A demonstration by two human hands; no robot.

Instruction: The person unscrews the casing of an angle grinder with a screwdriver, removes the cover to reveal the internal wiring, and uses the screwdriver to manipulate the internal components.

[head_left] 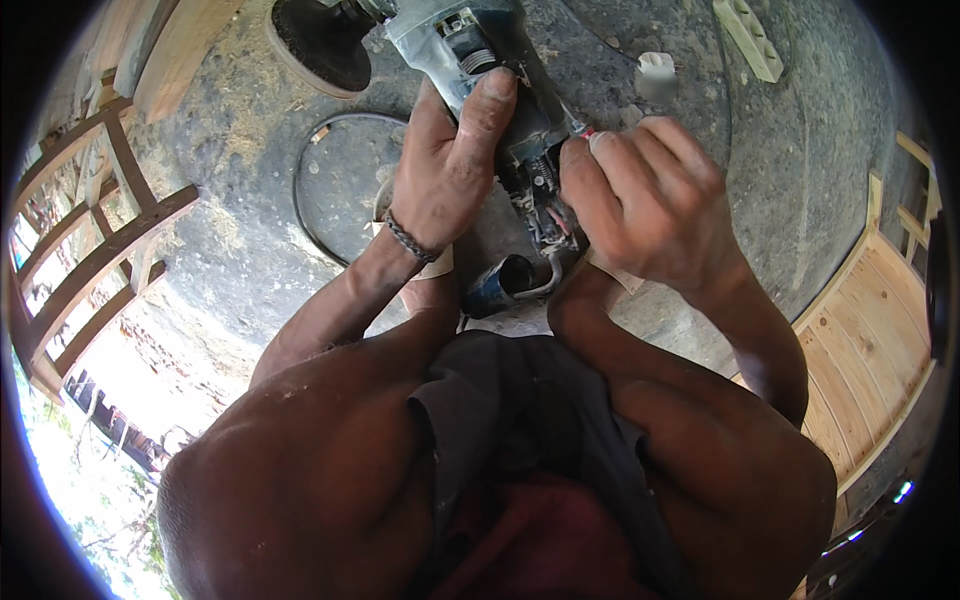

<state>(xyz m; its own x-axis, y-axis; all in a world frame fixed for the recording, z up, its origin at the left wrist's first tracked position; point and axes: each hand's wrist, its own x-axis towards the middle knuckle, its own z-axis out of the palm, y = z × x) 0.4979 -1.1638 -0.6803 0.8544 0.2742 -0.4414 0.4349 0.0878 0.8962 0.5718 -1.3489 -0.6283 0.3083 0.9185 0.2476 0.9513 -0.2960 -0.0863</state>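
A blue-grey power grinder [470,50] with a dark round disc [322,40] lies across the middle, its rear casing open so wires and inner parts [545,215] show. My left hand [445,170] is wrapped around the grinder's body, thumb over the top. My right hand [645,195] has its fingers curled at the open rear of the tool, pinching something small with a red tip [590,133]. A braided band sits on my left wrist. The grinder's blue rear cap [500,285] and cord hang below the hands.
Dusty concrete floor [250,220] lies under the tool, with a black cable loop [305,215]. A white multi-socket strip [750,38] lies at the top right. A wooden frame [95,250] stands at the left, and pale wooden panelling [870,340] at the right.
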